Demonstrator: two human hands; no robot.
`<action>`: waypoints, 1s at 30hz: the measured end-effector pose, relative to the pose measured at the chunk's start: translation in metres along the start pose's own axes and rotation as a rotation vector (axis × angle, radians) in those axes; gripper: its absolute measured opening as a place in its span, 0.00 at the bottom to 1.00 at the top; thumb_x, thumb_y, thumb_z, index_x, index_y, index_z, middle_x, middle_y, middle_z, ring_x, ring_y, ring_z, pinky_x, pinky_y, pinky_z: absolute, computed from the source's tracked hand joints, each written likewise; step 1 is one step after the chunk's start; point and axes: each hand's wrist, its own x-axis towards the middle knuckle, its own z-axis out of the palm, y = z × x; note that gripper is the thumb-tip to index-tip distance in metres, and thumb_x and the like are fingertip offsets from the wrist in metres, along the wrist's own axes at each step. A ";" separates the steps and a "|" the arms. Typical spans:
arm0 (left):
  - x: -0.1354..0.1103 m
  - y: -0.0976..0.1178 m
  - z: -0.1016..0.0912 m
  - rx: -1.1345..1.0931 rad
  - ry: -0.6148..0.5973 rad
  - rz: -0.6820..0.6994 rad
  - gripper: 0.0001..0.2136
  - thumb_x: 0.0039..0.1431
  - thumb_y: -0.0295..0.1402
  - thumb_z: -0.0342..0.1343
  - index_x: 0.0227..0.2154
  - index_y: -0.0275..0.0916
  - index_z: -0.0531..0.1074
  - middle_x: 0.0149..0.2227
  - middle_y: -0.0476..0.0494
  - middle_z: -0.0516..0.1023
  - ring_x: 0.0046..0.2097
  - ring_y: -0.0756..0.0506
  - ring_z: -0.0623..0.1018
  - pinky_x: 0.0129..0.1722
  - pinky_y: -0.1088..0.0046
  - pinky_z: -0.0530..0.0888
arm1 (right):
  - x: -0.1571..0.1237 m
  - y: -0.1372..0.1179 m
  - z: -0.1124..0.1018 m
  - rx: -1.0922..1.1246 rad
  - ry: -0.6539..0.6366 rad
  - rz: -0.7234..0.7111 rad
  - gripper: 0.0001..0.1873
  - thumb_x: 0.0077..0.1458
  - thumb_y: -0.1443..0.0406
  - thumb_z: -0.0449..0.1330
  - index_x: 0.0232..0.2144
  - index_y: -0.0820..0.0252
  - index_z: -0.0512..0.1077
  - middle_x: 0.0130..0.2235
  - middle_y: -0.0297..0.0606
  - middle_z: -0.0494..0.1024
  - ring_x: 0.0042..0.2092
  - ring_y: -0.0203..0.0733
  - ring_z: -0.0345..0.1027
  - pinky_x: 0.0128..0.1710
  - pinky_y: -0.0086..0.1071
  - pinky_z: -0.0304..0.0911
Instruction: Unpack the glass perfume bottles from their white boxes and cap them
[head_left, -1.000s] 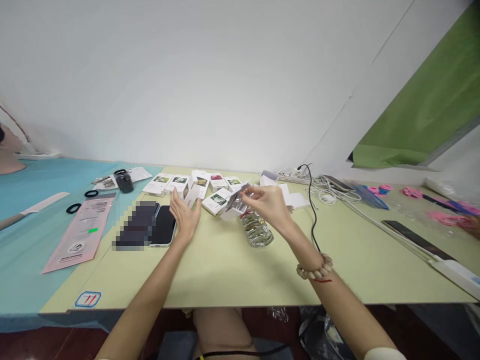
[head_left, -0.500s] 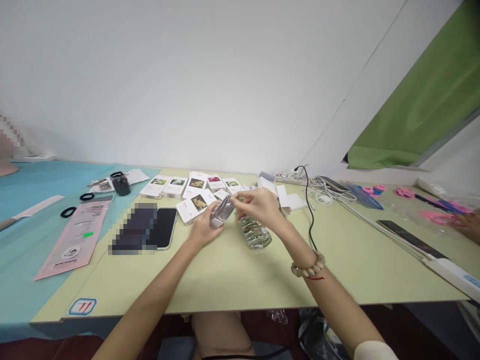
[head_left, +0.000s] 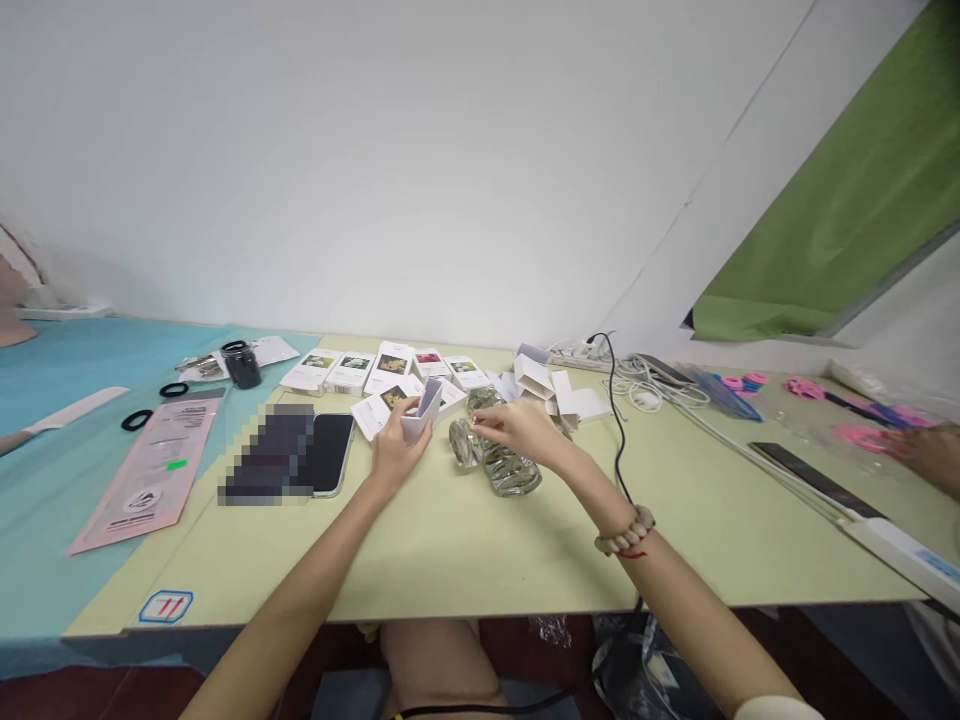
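My left hand (head_left: 396,445) is wrapped round a small white cardboard box (head_left: 425,412), tilted, with its end open upward. In my right hand (head_left: 525,430), thumb and fingers pinch the top of a clear, shiny packet (head_left: 466,446), which hangs just right of the box. What lies inside the packet is too small to tell. Below and behind the right hand, similar clear packets (head_left: 513,472) lie in a heap on the yellow-green table. Several white boxes with flower pictures (head_left: 394,362) are spread behind my left hand.
Opened white boxes (head_left: 534,374) lie behind the right hand, near a black cable (head_left: 624,440) and white cords. To the left are a phone (head_left: 330,455), a pink pouch (head_left: 154,475), a black jar (head_left: 241,366) and a knife (head_left: 79,408). Another person's hand (head_left: 930,455) is at far right.
The clear packet has come out of the white box, drawn to the right and down by my right hand. My left hand has shifted slightly left with the box.
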 end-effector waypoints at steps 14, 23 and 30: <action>-0.001 0.000 0.000 0.012 -0.009 0.285 0.17 0.53 0.32 0.54 0.46 0.40 0.61 0.40 0.45 0.73 0.37 0.51 0.75 0.33 0.78 0.71 | 0.005 0.012 0.023 -0.036 -0.049 -0.099 0.13 0.56 0.58 0.51 0.40 0.51 0.72 0.43 0.33 0.72 0.39 0.34 0.66 0.26 0.27 0.47; 0.001 0.009 -0.004 0.028 0.127 0.129 0.17 0.52 0.36 0.54 0.44 0.38 0.62 0.38 0.43 0.73 0.36 0.50 0.75 0.33 0.77 0.71 | 0.014 0.003 0.024 -0.053 0.042 0.147 0.18 0.52 0.54 0.52 0.25 0.59 0.75 0.38 0.35 0.73 0.31 0.32 0.64 0.24 0.29 0.42; 0.006 0.012 -0.014 -0.068 0.230 0.024 0.19 0.49 0.38 0.55 0.42 0.32 0.62 0.33 0.40 0.74 0.32 0.47 0.75 0.29 0.76 0.71 | 0.026 -0.002 0.032 -0.149 0.050 0.296 0.18 0.52 0.56 0.53 0.21 0.62 0.71 0.33 0.39 0.73 0.32 0.37 0.65 0.24 0.30 0.42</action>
